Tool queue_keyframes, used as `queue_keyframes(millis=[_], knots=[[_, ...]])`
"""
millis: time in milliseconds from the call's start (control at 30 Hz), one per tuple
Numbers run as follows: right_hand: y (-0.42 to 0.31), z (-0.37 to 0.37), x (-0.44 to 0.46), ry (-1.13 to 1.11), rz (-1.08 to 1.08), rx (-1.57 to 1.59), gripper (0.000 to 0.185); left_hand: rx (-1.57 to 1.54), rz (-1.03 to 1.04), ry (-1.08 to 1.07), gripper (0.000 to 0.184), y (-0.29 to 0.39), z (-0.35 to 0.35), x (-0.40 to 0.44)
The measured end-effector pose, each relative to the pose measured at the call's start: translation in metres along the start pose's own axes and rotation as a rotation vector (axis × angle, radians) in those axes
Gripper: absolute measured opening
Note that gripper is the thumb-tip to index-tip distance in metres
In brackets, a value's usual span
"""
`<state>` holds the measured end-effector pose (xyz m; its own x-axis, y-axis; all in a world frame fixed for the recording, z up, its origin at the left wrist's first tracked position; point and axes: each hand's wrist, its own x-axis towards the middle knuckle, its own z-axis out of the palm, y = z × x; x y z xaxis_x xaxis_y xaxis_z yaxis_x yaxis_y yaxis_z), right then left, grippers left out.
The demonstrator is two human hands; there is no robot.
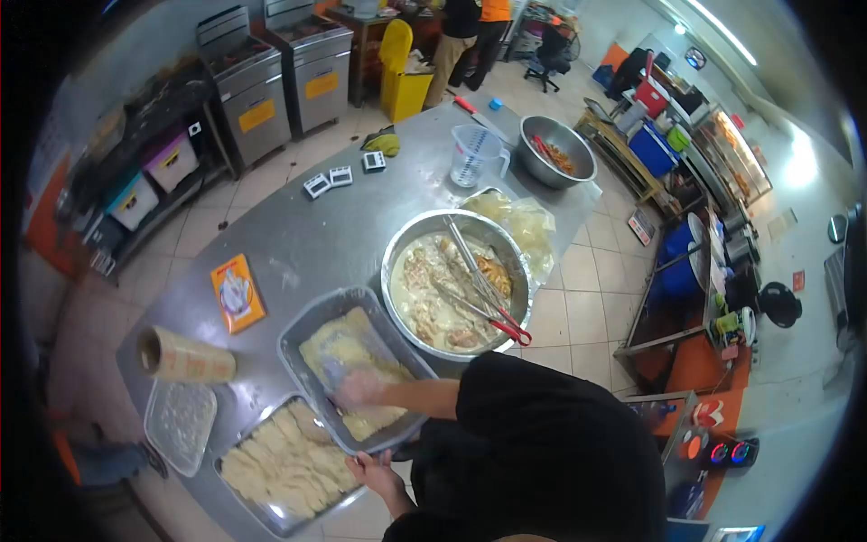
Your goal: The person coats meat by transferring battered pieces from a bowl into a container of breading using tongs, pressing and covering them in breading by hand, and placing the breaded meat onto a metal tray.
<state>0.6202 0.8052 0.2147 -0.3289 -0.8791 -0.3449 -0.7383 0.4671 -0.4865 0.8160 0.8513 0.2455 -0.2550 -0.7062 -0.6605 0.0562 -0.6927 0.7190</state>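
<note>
My right hand (361,388) is down in the pale yellow crumbs (336,348) inside a grey plastic tub (293,361). Motion smears its fingers, so I cannot make out what they hold. At the tub's near corner, my left hand (384,481) grips the rim. Beside the tub, a metal tray (271,524) carries several flat, crumb-coated pieces (284,465). A big steel bowl (394,312) holds pieces in a creamy white liquid (433,280), and red-handled tongs (488,298) rest across it.
On the steel table (298,217) are a roll of cling film (185,355), a clear plastic tray (181,425), an orange box (237,294), several small timers (340,176), a measuring jug (476,155) and another steel bowl (555,152). Two people (461,36) stand at the back.
</note>
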Motion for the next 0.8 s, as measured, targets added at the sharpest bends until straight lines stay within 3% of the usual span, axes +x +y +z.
queue_keyframes(millis=[167,300,400,633,800], knots=[[0.007,0.021,0.011,0.160,0.112,0.126,0.049,-0.044,-0.017,-0.057,0.029,0.014,0.010,-0.005],[0.007,0.024,0.013,0.214,0.088,0.097,0.046,-0.005,-0.061,0.054,0.027,0.009,0.008,0.001],[0.005,0.019,0.019,0.244,0.067,0.072,0.045,0.065,-0.105,0.024,0.029,0.003,-0.003,0.010],[0.010,-0.003,-0.003,0.451,-0.092,-0.011,0.042,-0.008,0.015,0.003,0.039,-0.022,-0.010,0.022],[0.020,0.036,-0.013,0.313,-0.020,-0.071,0.045,0.069,-0.025,-0.014,0.047,-0.029,-0.025,0.029]])
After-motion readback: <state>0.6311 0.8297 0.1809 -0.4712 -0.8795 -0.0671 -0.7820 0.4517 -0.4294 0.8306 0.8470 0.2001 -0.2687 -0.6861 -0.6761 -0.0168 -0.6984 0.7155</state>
